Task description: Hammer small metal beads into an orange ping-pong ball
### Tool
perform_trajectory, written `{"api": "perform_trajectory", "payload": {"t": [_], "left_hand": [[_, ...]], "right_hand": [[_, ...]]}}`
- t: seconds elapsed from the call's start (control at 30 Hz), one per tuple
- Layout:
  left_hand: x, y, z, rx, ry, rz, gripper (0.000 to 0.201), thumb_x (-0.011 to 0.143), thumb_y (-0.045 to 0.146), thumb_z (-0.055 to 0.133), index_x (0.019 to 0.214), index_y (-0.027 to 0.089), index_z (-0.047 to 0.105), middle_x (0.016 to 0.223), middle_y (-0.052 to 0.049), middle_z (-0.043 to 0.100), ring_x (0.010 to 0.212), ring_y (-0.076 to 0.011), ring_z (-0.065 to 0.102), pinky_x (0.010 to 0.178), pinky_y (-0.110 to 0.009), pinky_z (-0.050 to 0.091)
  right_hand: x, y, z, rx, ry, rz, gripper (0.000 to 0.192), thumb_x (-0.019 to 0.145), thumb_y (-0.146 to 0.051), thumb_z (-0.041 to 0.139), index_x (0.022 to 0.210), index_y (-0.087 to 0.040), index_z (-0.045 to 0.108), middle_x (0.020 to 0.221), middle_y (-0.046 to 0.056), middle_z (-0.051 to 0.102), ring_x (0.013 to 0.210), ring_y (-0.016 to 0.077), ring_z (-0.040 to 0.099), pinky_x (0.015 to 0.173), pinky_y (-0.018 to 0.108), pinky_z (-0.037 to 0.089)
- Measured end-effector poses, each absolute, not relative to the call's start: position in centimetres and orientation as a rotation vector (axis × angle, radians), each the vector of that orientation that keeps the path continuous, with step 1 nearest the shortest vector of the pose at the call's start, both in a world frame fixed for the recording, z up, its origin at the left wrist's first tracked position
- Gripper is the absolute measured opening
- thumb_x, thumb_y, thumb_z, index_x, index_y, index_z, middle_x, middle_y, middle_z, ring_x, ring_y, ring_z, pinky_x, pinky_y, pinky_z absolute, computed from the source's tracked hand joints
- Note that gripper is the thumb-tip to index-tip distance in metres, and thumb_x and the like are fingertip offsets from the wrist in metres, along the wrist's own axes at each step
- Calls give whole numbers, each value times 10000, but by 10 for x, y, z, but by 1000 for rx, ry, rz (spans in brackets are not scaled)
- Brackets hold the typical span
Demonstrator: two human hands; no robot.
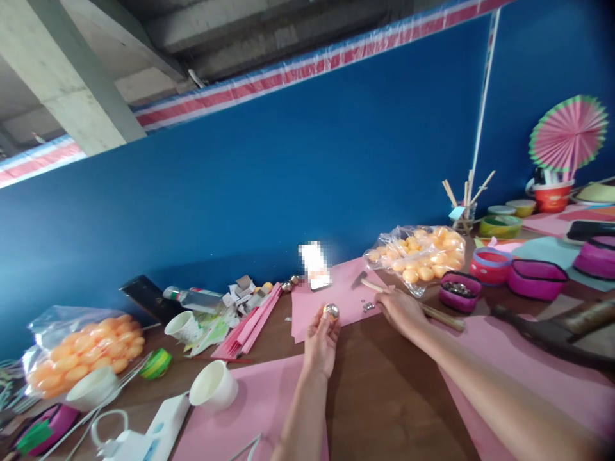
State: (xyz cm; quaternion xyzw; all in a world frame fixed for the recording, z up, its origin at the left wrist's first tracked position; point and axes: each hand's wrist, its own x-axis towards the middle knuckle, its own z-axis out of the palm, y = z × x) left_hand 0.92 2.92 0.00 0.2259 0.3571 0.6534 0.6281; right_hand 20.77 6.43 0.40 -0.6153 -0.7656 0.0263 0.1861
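My left hand [321, 344] is closed around a small ball [331, 312] with a shiny silver top and an orange patch below; what covers it is too small to tell for sure. To its right, my right hand [402, 312] wraps round the wooden handle of a small hammer [444, 318], its head pointing left over the pink paper [343, 291]. Several small metal bits [368, 307] lie on the paper between my two hands. More silvery balls [289, 283] sit by the paper's back left corner.
Bags of orange balls stand at the right [427, 253] and left [86, 349]. A purple pouch [460, 291] of metal bits sits beyond my right hand. A large hammer [542, 333] lies at far right. Left are a white cup [213, 386] and a power strip [166, 426].
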Motion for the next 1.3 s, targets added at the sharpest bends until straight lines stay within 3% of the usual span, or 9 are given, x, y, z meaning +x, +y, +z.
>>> {"api": "perform_trajectory", "payload": {"t": [0.23,0.57,0.67,0.87,1.07,1.3], "left_hand": [[9,27,1,584,830,1479,461,635,157,686,1074,187,552,910,-55,635,729,-101,607,658,-197,474],[9,27,-1,603,858,1475,429,652,163,674,1062,192,552,1011,-68,608,816,-127,604,722,-239,487],[9,28,-2,590,852,1478,413,653,149,671,1049,184,559,1009,-68,611,805,-116,605,721,-224,484],[11,27,-3,579,834,1460,389,654,132,665,1030,162,569,984,-72,622,819,-115,604,749,-222,474],[13,26,-2,597,828,1432,425,630,134,685,1039,157,571,960,-76,626,805,-120,606,756,-231,465],[17,22,3,676,857,1399,466,616,138,698,1061,164,564,908,-58,633,792,-111,597,769,-230,451]], "right_hand": [[208,64,4,-1725,-2138,56,245,833,-257,388,822,-188,623,917,66,605,834,185,537,632,230,339],[208,66,1,-1708,-2158,63,273,842,-283,371,802,-200,628,921,59,607,855,185,544,671,231,355],[208,65,-1,-1699,-2144,15,273,845,-280,361,864,-190,618,930,68,608,835,185,553,648,228,358],[206,64,-1,-1645,-2102,-46,377,835,-227,341,1189,-195,464,918,77,609,712,156,559,603,224,357],[207,65,2,-1538,-2085,38,313,820,-246,363,1018,-163,591,866,67,623,716,155,550,643,226,371],[209,64,2,-1502,-1973,158,357,816,-234,366,1135,-187,519,809,31,637,697,147,574,639,216,401]]}}
